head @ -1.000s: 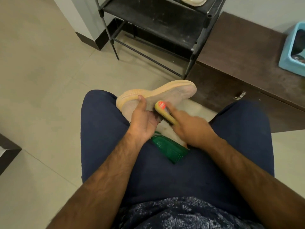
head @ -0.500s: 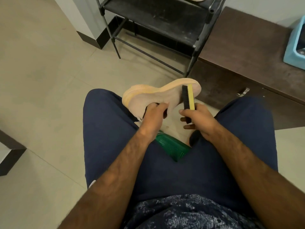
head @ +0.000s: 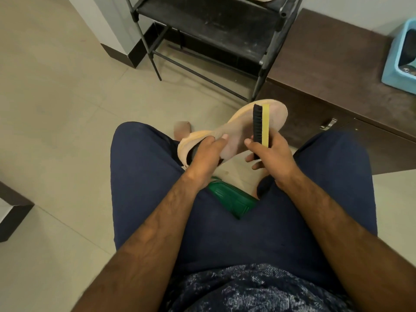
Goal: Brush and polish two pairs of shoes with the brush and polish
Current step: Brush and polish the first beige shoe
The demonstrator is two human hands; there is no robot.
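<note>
A beige shoe [head: 238, 129] with a pale orange sole edge is held above my knees, toe pointing up and right. My left hand [head: 206, 154] grips it at the heel opening, thumb along its side. My right hand [head: 270, 154] holds a brush [head: 261, 124] with a yellow back and black bristles, upright, its bristle side against the shoe's side near the toe. No polish container can be identified.
A green plastic stool [head: 231, 201] shows between my legs. A black metal shoe rack [head: 209, 25] stands ahead, with a brown low cabinet [head: 337, 70] to its right bearing a light blue tub [head: 400, 61]. Beige floor tiles lie to the left.
The brush turned from lying flat by the shoe's middle to standing upright near the toe. My left hand shifted to the heel, and the shoe rose toward the right.
</note>
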